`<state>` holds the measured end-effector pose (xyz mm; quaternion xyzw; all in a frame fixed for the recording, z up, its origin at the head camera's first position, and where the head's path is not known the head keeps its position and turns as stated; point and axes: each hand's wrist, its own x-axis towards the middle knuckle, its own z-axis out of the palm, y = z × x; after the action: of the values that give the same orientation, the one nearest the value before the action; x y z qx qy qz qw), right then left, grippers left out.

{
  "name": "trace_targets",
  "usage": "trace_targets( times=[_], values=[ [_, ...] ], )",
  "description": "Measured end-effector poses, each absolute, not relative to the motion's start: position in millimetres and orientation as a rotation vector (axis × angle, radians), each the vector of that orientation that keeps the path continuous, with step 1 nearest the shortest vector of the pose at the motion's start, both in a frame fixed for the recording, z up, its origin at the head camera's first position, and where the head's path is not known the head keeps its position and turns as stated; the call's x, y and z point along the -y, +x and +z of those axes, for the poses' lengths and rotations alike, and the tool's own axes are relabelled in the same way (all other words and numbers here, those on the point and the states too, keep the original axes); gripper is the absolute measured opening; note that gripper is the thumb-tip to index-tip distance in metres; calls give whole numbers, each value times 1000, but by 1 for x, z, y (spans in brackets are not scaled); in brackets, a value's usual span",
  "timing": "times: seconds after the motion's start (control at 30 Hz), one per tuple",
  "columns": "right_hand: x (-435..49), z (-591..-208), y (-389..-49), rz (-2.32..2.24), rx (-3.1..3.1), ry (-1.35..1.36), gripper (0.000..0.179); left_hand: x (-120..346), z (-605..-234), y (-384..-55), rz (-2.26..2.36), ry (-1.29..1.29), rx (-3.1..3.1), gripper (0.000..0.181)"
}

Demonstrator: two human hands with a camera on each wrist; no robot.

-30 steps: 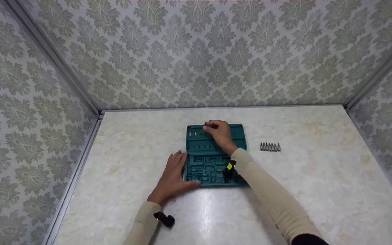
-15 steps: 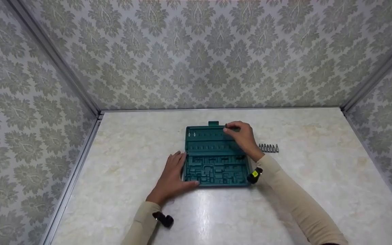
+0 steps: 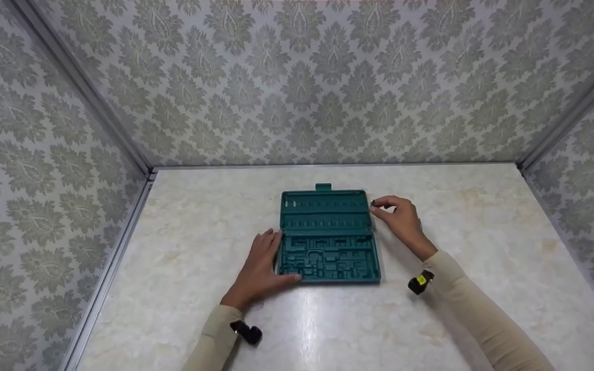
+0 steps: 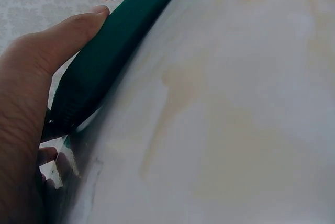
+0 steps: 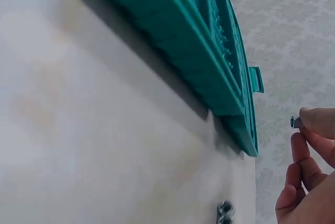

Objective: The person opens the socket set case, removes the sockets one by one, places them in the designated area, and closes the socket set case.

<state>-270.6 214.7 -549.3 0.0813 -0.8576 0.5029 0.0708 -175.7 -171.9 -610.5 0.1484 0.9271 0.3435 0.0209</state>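
1. Head view: The green case (image 3: 328,212) lies unfolded on the bench (image 3: 199,216), moulded half near, slotted half far. Two small bits (image 3: 294,203) sit at its far left.
2. Head view: The left hand (image 3: 258,268) is spread, fingers extended along the case's left side, thumb over the near edge. This contact probably steadies the case; nothing is enclosed.
3. Head view: The right hand (image 3: 402,219), its forearm angled in from near right, pinches a metal piece (image 3: 374,203) just beside the case's far-right edge. A fingertip hold presumably suits so small a part.
4. Left wrist view: The left thumb is straight, its tip against the case.
5. Right wrist view: The metal piece projects, hollow end outward, from thumb and forefinger; the remaining fingers curl loosely. Metal parts (image 5: 225,211) lie on the bench, right of the case, partly cropped.
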Motion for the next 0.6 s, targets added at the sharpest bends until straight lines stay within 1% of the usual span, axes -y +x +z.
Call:
trace_targets(
  times=[0.1, 0.27, 0.6],
  values=[
    [-226, -552, -266, 1517, 2574, 229, 21, 172, -611, -176, 1066, 466, -2873, 132],
    [-245, -557, -258, 1592, 2542, 187, 25, 172, -612, -177, 1050, 471, -2865, 131],
    [-277, -564, -250, 1529, 2562, 109, 27, 172, -610, -175, 1063, 443, -2855, 132]
  ],
)
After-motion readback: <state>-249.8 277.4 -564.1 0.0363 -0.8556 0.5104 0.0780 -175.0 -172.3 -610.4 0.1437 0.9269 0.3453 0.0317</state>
